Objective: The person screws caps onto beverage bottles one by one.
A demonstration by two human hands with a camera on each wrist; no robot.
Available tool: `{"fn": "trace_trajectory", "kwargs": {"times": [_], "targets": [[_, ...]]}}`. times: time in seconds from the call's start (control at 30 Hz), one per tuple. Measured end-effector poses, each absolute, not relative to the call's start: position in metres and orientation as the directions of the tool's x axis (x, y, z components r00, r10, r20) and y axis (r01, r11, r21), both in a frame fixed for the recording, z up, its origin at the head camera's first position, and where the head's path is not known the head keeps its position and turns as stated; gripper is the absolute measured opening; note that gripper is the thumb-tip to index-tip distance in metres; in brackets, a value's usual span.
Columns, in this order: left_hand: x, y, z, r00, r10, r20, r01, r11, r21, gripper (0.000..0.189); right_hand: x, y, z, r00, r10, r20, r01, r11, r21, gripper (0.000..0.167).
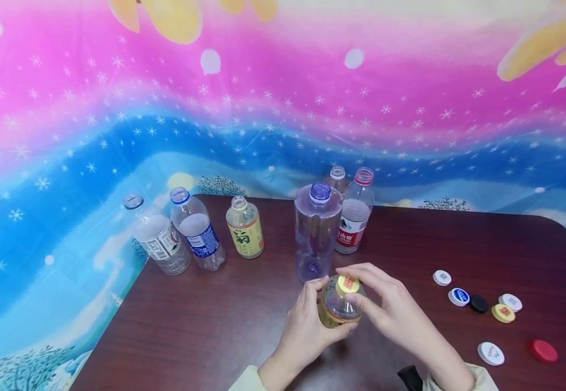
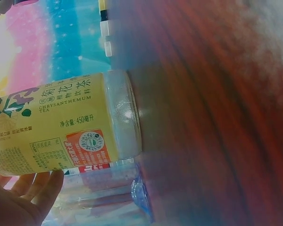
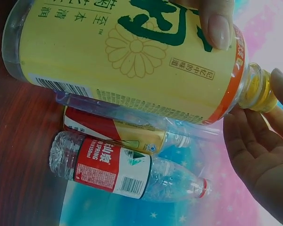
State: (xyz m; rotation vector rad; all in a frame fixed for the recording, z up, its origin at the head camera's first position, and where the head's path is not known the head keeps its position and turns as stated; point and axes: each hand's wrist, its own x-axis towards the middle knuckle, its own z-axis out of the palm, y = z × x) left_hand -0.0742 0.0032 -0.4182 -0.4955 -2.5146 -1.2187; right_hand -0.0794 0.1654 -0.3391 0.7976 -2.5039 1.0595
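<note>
My left hand [image 1: 304, 323] grips the body of a chrysanthemum tea bottle [image 2: 61, 127], which has a yellow label. A yellow cap [image 1: 348, 284] sits on its neck, and my right hand [image 1: 400, 307] pinches that cap between thumb and fingers. In the right wrist view the cap [image 3: 265, 96] shows on the threaded neck, with the right fingers around it and the left thumb [image 3: 218, 28] lying on the label. Right behind the held bottle stands a tall purple-tinted bottle [image 1: 314, 233] without a cap.
Uncapped bottles stand behind: a red-labelled water bottle [image 1: 353, 222], a second yellow-labelled tea bottle [image 1: 246, 231], a blue-labelled bottle [image 1: 200, 233] and a white-labelled bottle [image 1: 161, 239]. Several loose caps lie at right, among them a red cap [image 1: 543, 351] and a black cap [image 1: 478, 303].
</note>
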Motion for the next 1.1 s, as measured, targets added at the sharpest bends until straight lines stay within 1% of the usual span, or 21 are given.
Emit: {"fn": "trace_trajectory", "kwargs": {"times": [0.33,0.63,0.9,1.1], "targets": [[-0.0778,0.0013,-0.413,-0.897,0.2,0.394,0.432,0.582,0.689,0.078,-0.0793,0.1596,-0.3343,-0.796,-0.326,0.511,-0.584,0.636,-0.504,0.039],[-0.0764,-0.0008,-0.4115,-0.897,0.226,0.381,0.435,0.602,0.67,0.077,-0.0769,0.1573,-0.3359,-0.807,-0.298,0.51,-0.561,0.655,-0.506,0.038],[-0.0768,-0.0002,-0.409,-0.896,0.229,0.382,0.438,0.601,0.668,0.078,-0.0777,0.1586,-0.3361,-0.802,-0.298,0.517,-0.568,0.65,-0.506,0.04],[-0.0749,-0.0024,-0.4096,-0.911,0.248,0.331,0.412,0.603,0.683,0.083,-0.0784,0.1589,-0.3368,-0.816,-0.291,0.5,-0.55,0.657,-0.515,0.039]]}}
